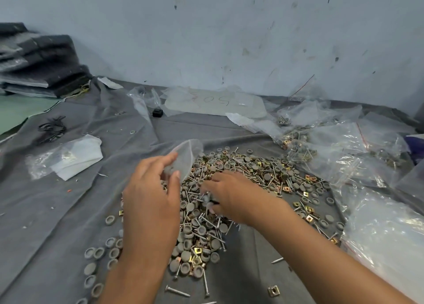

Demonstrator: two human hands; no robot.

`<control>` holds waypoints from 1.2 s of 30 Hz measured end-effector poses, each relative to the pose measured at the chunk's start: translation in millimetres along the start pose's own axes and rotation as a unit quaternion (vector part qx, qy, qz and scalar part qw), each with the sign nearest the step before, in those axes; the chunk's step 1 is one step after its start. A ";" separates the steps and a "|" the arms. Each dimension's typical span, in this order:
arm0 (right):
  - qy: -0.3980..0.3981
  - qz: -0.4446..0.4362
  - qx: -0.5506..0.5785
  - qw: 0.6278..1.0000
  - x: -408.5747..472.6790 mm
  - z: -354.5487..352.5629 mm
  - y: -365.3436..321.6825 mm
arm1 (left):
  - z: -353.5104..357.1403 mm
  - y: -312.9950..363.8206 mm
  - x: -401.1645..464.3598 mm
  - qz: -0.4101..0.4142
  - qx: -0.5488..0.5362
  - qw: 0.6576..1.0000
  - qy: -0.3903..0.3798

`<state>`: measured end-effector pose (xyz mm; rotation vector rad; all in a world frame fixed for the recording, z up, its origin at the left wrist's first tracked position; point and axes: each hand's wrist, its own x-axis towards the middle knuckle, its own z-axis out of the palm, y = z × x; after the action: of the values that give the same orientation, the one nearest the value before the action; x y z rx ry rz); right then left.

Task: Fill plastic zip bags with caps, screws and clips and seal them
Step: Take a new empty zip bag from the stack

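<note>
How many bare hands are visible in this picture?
2. The left hand pinches a small clear plastic zip bag above the pile of grey caps, screws and gold clips; the right hand digs in that pile. None seems hidden.

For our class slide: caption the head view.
Left hand holds an open bag while right hand picks from the pile.

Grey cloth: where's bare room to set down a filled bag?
Free: cloth left of the pile, below the white bag; also the strip between pile and labelled sheet. Crowded: right side, heaped bags.
</note>
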<state>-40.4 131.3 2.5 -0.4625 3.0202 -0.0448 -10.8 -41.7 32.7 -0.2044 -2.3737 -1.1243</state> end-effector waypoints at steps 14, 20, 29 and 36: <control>0.156 0.113 0.546 0.815 -80.9 0.0 11.9 | 14.8 12.3 -15.2 0.054 0.010 0.990 -0.131; 0.241 0.000 0.659 0.713 -109.0 -14.0 -2.6 | 24.5 23.2 -30.7 0.114 -0.020 0.975 -0.192; 0.428 0.055 0.233 0.872 -116.8 -28.5 -9.6 | 24.7 31.1 -33.2 0.101 -0.139 0.962 -0.212; 0.428 0.054 0.220 0.875 -118.4 -29.2 -8.3 | 22.9 33.9 -33.4 0.089 -0.154 0.962 -0.205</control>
<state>72.0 159.3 41.4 -0.2627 3.6562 -1.2038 20.9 0.1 26.9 -0.8137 -2.4430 -1.4727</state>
